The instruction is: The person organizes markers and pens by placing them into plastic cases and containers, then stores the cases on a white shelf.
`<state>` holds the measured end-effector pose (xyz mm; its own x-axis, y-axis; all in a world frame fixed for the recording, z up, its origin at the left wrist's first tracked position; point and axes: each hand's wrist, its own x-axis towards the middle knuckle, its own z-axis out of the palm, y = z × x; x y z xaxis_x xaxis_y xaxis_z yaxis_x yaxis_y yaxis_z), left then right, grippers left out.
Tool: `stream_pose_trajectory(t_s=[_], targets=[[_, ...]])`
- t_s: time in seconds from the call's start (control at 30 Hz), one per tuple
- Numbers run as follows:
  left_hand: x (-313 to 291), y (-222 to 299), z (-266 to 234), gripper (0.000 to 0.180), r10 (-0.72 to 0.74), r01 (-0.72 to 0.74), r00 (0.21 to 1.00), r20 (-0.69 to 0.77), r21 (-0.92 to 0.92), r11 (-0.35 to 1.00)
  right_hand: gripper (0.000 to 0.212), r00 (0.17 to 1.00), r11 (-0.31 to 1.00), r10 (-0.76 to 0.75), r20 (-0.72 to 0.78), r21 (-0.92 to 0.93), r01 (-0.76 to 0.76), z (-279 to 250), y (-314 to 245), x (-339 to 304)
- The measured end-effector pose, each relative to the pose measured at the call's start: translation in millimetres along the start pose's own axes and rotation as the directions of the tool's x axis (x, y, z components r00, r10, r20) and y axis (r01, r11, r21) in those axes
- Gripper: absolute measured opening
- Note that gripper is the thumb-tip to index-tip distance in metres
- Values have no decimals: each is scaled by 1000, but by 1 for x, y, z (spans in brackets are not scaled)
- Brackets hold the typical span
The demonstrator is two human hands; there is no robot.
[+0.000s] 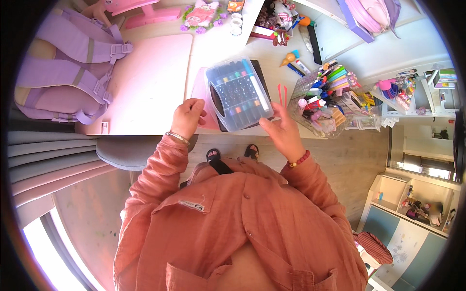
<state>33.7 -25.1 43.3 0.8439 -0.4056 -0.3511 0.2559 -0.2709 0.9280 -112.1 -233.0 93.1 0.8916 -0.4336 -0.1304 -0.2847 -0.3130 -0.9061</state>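
Seeing only edges of the black slab under the marker case; can't read the shirt label; missing the pink stand's top past the far edge.

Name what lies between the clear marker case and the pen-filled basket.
The head view shows a red two-pronged item, the right hand at the near end, and a dark flat thing jutting from under the marker case.

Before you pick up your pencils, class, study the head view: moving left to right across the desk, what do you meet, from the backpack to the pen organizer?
Lavender backpack → pale pink desk mat → person's left hand → clear marker case → person's right hand → clear pen organizer.
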Motion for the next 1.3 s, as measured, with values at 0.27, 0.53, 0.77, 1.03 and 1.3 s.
stream_pose_trajectory(t_s=[0.27, 0.53, 0.77, 1.03, 1.3], targets=[[11, 7, 8, 70, -59, 47, 995, 86, 134, 990, 76, 988, 992, 32, -149, -117, -50, 0, 27, 57], [21, 14, 11, 70, -220, 202, 960, 172, 115, 973, 95, 939, 924, 315, 137, 179, -337, -1, 25, 72], [18, 16, 2, 75, -293, 284, 939, 181, 75, 956, 84, 957, 912, 227, 183, 305, -275, 11, 10, 56], [-8, 23, -11, 51, -30, 80, 970, 241, -199, 977, 94, 1000, 980, 4, -15, 197, -1, 21, 1, 27], [-66, 106, 17, 90, 309, -284, 922, 234, -135, 949, 91, 981, 932, -90, -169, 334, 143, -20, -55, -36]])
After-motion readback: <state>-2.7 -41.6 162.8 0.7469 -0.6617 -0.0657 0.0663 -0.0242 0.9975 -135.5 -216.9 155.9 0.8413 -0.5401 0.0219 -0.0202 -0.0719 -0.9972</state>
